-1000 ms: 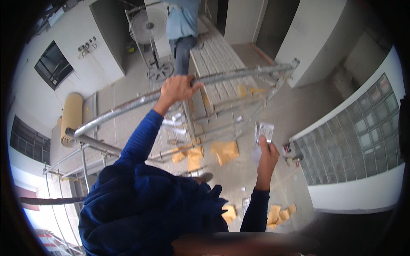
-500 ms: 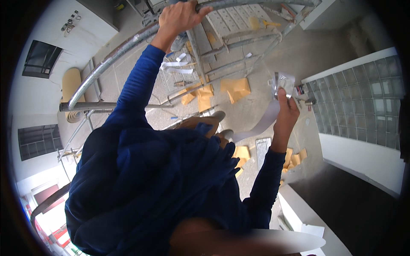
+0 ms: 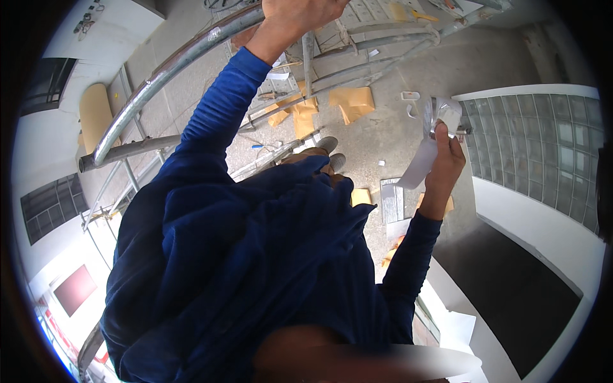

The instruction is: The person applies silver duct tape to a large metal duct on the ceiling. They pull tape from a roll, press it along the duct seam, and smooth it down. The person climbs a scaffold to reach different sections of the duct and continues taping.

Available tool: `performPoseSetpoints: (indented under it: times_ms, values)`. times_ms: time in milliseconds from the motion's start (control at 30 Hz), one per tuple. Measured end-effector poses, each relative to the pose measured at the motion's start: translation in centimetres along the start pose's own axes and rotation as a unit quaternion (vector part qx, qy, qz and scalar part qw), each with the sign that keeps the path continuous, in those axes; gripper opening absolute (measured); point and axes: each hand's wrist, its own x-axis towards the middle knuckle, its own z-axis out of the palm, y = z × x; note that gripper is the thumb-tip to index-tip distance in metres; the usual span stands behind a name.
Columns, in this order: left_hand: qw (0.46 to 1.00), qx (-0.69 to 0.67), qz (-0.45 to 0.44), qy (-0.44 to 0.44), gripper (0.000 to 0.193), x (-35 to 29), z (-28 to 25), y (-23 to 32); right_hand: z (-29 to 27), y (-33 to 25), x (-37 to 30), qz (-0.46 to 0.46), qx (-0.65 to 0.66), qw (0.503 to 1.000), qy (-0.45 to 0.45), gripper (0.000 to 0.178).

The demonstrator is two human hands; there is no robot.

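Fingers of the left hand (image 3: 300, 16), at the top centre of the frame, are wrapped closed around the curved metal rail (image 3: 172, 70) of a scaffold. Fingers of the right hand (image 3: 445, 159), at the upper right, are pinched shut on a roll of pale tape (image 3: 440, 115) with a loose strip trailing down toward the wrist. Compared with a second ago, both grips are unchanged, but the view has tipped steeply downward: the blue-sleeved body now fills the centre, and the concrete floor (image 3: 389, 140), strewn with cardboard scraps (image 3: 354, 102), lies far below. Judged from this, the person is balancing on the scaffold, tape ready.
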Motion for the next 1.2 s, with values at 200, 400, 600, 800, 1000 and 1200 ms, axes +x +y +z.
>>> performPoseSetpoints:
  times_ms: [200, 400, 600, 800, 1000, 1200]
  values:
    - [0.999, -0.003, 0.018, 0.027, 0.058, -0.3, 0.0, 0.0, -1.5, 1.1, 0.6, -0.028, 0.004, 0.999, -0.02, 0.038]
    - [0.999, -0.004, 0.004, 0.039, 0.059, -0.1, 0.3, 0.4, -3.4, 2.7, 0.5, 0.008, 0.029, 1.0, -0.002, 0.04]
    - [0.998, 0.047, -0.046, -0.003, 0.061, 0.1, 0.3, 0.9, -5.4, 3.3, 0.1, -0.004, 0.028, 1.0, -0.013, 0.041]
    - [0.998, 0.048, -0.044, 0.012, 0.051, -0.4, 1.0, 0.4, -7.2, 2.1, 1.3, -0.023, 0.031, 0.999, 0.01, 0.037]
    - [0.99, 0.119, 0.038, 0.068, 0.064, -0.4, 2.5, -1.2, -6.5, 1.1, 2.5, -0.05, 0.027, 0.998, 0.003, 0.029]
    - [0.984, 0.13, 0.059, 0.11, 0.058, -1.1, 1.4, -0.4, -4.4, -1.2, 2.1, -0.126, 0.029, 0.992, 0.015, 0.027]
